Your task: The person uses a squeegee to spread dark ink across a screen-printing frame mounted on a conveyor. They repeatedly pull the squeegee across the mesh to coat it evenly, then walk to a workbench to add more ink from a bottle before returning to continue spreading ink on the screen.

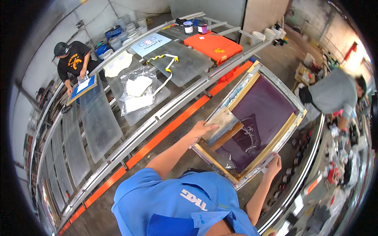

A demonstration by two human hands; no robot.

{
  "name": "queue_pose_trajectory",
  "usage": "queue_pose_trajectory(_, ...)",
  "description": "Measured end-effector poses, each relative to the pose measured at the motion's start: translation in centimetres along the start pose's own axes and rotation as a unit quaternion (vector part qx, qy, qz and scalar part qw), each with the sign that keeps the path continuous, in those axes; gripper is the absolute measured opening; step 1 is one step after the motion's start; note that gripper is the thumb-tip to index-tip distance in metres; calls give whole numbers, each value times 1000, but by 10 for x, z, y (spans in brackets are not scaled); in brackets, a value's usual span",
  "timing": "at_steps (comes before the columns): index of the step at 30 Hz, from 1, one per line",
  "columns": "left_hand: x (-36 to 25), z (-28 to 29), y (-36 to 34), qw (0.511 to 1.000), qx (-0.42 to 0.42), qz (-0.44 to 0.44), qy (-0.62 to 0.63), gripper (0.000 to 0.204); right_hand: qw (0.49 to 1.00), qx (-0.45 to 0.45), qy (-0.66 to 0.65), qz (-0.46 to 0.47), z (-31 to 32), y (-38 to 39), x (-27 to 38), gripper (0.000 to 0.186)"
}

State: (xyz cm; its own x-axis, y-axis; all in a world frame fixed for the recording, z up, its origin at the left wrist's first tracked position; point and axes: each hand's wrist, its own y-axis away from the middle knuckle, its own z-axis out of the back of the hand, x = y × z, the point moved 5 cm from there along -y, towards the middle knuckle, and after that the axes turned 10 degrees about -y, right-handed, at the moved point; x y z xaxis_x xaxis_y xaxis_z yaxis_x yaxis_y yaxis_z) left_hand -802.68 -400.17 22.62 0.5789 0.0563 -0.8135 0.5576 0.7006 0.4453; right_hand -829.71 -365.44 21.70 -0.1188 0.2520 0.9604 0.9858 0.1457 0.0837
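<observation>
"When you look past the printing frame (271, 108), what do you see?"

"A long table (136, 141) with grey boards (98, 122). An orange cloth (214, 45) lies at its far end, near two jars (188, 27). A clear bag (149, 76) with white paper in it is closer, beside a yellow and white tape (168, 70)."

"What is in between?"

"A metal rail (157, 117) and an orange bar (185, 113) run between the frame and the boards. One person (75, 59) works across the table. Another person (334, 94) bends over on the right."

"And the fingers?"

"The left hand (200, 130) grips the frame's left edge, thumb on top of a pale flat piece (222, 122). Its other fingers are mostly hidden, so I can't tell how they bend. The right hand (273, 164) has its fingers curled close, pinching a light grey piece (265, 163) at the right edge."

"How does the frame look?"

"It is in front of the blue shirt (177, 192), set at a slant. Its inside is dark purple and shiny, with white marks (251, 133) near the low end. A brown bar (227, 136) lies beside the pale piece."
</observation>
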Motion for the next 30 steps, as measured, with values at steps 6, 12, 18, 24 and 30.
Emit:
queue_pose_trajectory(6, -84, -22, -65, 997, -72, 12, 27, 87, 993, 65, 90, -46, -52, -144, 1, 28)
queue_pose_trajectory(12, -131, -54, -201, 994, -107, -6, 30, 77, 991, 88, 80, -65, -117, -307, -33, 26)
queue_pose_trajectory(18, -255, -64, -333, 991, -103, -87, -14, 52, 995, 43, 72, -46, -182, -463, -32, 25)
queue_pose_trajectory(24, -356, -100, -483, 997, -23, -56, 49, 56, 995, -7, 82, -63, -217, -581, -37, 29)
queue_pose_trajectory(30, -439, -157, -621, 995, 30, -94, 4, 63, 993, -85, 84, -15, -197, -703, -87, 30)
